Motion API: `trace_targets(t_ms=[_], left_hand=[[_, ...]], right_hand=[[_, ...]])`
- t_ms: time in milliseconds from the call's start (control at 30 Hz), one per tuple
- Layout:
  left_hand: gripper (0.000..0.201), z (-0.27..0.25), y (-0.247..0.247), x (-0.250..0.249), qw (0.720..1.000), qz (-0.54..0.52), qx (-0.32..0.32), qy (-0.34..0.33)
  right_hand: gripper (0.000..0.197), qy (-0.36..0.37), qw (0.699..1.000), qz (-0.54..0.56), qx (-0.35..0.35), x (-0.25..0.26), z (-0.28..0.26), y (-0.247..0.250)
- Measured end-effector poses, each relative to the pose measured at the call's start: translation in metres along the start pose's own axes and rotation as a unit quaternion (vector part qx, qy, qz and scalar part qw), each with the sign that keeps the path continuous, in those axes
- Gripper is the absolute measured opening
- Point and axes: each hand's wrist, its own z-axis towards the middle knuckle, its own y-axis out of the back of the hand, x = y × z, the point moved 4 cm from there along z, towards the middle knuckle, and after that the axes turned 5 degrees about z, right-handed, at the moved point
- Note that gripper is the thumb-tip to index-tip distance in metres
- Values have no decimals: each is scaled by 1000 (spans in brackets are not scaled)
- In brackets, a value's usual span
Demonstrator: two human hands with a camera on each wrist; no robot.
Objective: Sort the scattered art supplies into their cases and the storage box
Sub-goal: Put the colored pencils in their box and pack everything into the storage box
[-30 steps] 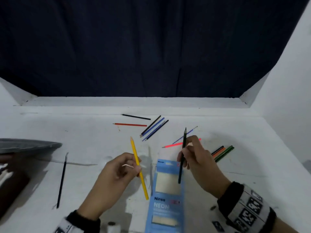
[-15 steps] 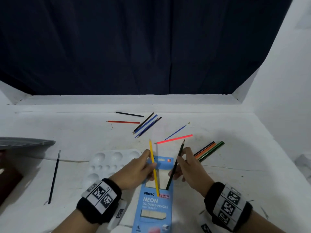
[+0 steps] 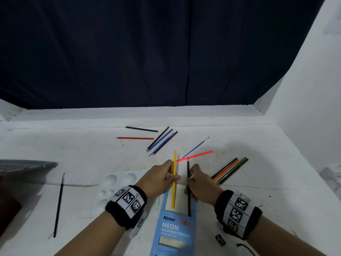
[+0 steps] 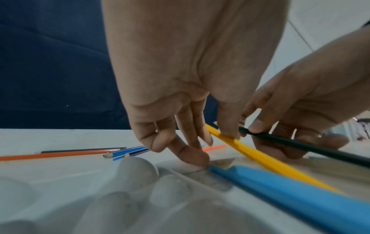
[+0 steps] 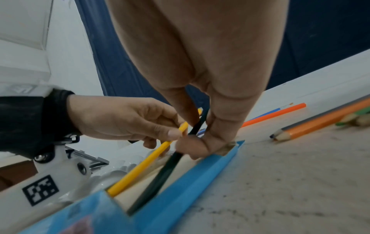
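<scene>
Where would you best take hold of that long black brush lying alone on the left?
Probably at mid-handle, coming straight down from above. The black brush lies flat on the white table with bare surface either side, so thumb and finger can straddle its thin shaft crosswise. Its ends are too small to judge.

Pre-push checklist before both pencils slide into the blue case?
1. Left hand pinches yellow pencil: ok.
2. Right hand pinches black pencil: ok.
3. Both lower ends inside the blue case opening: ok, per right wrist view.
4. Pencils not crossed: ok.
5. Case pinned against sliding: cannot tell.
6. Depth left in case: cannot tell.
</scene>
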Motion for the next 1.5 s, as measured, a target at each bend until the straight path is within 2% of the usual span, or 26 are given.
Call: trace_targets(t_ms=[133, 200, 333, 467, 567, 667, 767, 833, 900, 1000, 1133, 1233, 1367, 1500], left_hand=[[33, 10, -3, -1, 978, 206, 11, -15], [38, 9, -3, 3, 970, 244, 21, -6], [46, -6, 7, 4, 951, 310, 4, -8], [58, -33, 19, 5, 943, 330, 22, -38], [79, -54, 18, 14, 940, 328, 52, -81], [96, -65, 6, 25, 917, 373, 117, -80], [89, -70, -5, 32, 911, 382, 129, -90], [83, -75, -11, 36, 902, 400, 139, -85], [82, -77, -18, 36, 907, 398, 106, -85], [87, -78, -21, 29, 919, 375, 88, -84], [92, -81, -19, 25, 916, 389, 77, -57], [105, -80, -21, 23, 927, 357, 104, -42], [106, -81, -18, 18, 930, 351, 111, -16], [102, -85, -14, 11, 924, 367, 111, -10]], right_hand=[[16, -17, 997, -75, -18, -6, 10, -5], [17, -16, 996, -78, -31, -4, 9, -6], [27, -12, 1000, 2, -29, 2, 3, -7], [34, 33, 998, -56, 6, 13, -5, -15], [38, 99, 973, -206, 27, 20, -7, -23], [40, 130, 952, -275, 40, 20, -6, -33], [34, 156, 938, -305, 43, 21, -9, -45], [38, 159, 915, -371, 22, 20, -14, -48], [44, 159, 890, -428, 6, 20, -20, -48], [50, 168, 874, -455, 35, 17, -27, -49], [35, 205, 863, -457, 61, 7, -38, -54], [44, 242, 843, -475, 70, 0, -49, -60], [53, 232, 863, -440, 92, 2, -56, -52], [40, 274, 887, -371, 21, -1, -50, -19]])
